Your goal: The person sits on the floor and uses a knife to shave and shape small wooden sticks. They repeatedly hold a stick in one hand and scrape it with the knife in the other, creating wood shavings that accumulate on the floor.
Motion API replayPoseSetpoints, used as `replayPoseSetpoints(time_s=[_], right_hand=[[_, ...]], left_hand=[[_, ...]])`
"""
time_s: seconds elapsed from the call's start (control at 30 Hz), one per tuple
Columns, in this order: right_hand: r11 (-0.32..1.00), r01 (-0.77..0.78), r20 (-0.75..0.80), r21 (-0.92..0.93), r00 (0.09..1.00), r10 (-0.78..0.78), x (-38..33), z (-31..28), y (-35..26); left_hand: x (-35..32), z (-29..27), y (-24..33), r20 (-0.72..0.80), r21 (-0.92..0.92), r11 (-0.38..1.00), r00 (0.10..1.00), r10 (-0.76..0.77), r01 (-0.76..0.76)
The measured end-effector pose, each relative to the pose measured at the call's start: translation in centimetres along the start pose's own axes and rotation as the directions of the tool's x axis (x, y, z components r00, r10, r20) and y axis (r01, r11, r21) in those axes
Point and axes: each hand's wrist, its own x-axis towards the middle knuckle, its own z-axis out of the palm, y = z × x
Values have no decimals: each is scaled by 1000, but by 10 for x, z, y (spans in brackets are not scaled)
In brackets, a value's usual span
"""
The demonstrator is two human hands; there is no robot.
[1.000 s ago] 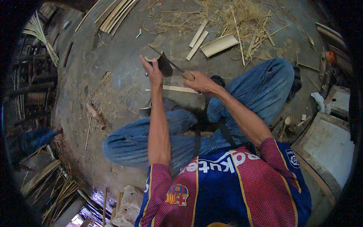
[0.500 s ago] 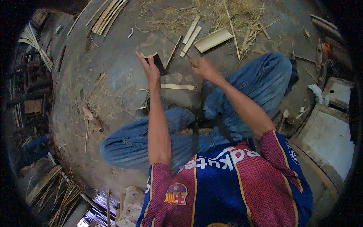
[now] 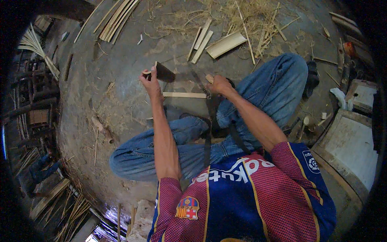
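A dark-skinned section of split bamboo (image 3: pixel 165 73) is gripped at its near left end by my left hand (image 3: pixel 150 82), its fingers closed round the edge. In my right hand (image 3: pixel 221 85) is a knife (image 3: pixel 209 79), held by its pale wooden handle; the dark blade is blurred and points up and left, apart from the bamboo. Between and just below the hands a pale bamboo strip (image 3: pixel 184 95) lies crosswise by my legs. Beyond them narrow split strips (image 3: pixel 202 46) lie side by side, next to a wider curved bamboo piece (image 3: pixel 226 44) with its hollow side up.
Shavings (image 3: pixel 213 16) and thin sticks are scattered at the far side. A bundle of long strips (image 3: pixel 119 20) lies far left. A short bamboo tube (image 3: pixel 102 129) rests left of my bent knee. Pale framed panels (image 3: pixel 344 141) stand on the right, with a spoon (image 3: pixel 306 122) nearby.
The bamboo section has turned in my left hand, whose fingers have closed round it. A narrow strip beside it now lies by the far strips. The knife has drawn back toward me.
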Motion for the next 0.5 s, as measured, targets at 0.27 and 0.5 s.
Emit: replayPoseSetpoints(time_s=[0.27,0.5], right_hand=[[874,315,-101,370,949,-300,-32,-30,-52],[855,389,-105,342,920,-377,-52,-27,-79]], left_hand=[[-3,4,-1,44,-75,997,999,2,1],[-11,2,4,54,-53,998,998,30,-27]])
